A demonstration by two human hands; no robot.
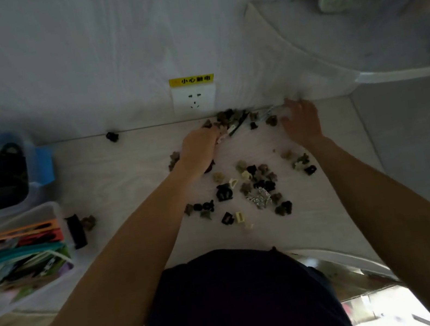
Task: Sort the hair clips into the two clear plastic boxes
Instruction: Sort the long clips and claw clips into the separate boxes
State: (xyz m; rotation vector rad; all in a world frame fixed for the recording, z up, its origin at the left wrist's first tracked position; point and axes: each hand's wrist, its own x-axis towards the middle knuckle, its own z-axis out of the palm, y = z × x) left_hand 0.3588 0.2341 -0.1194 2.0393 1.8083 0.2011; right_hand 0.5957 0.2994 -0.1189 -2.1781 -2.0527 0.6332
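Left hand [197,148] reaches to the far side of the table [127,163], fingers curled into the heap of hair clips [232,119] piled against the wall [102,53]; it seems to pinch a pale clip [224,135] at the fingertips, exact hold blurred. Right hand [301,121] is at the heap's right end, fingers loosely spread and motion-blurred, touching or just above the clips there; cannot tell if it holds one. Heap sits right at the table's back edge, under the wall socket [194,101] with a yellow warning label [191,80], so no room behind it. A raised pale ledge [301,41] closes the right side near the right hand. Bare tabletop lies between the arms and left of the left forearm. Nearer the person, a second scatter of small clips [255,184] lies between the two forearms: black, olive, cream, one glittery silver piece [260,198]. A lone black clip [112,136] sits by the wall, well left of the heap. Far left: clear box with blue latch [36,165] holding dark clips, and nearer, a second clear box [53,211] holding long colourful clips, orange, teal, green. A big black clip [76,230] and a small olive one [88,222] lie just beside that second box. Dark shirt [233,303] fills the bottom centre.
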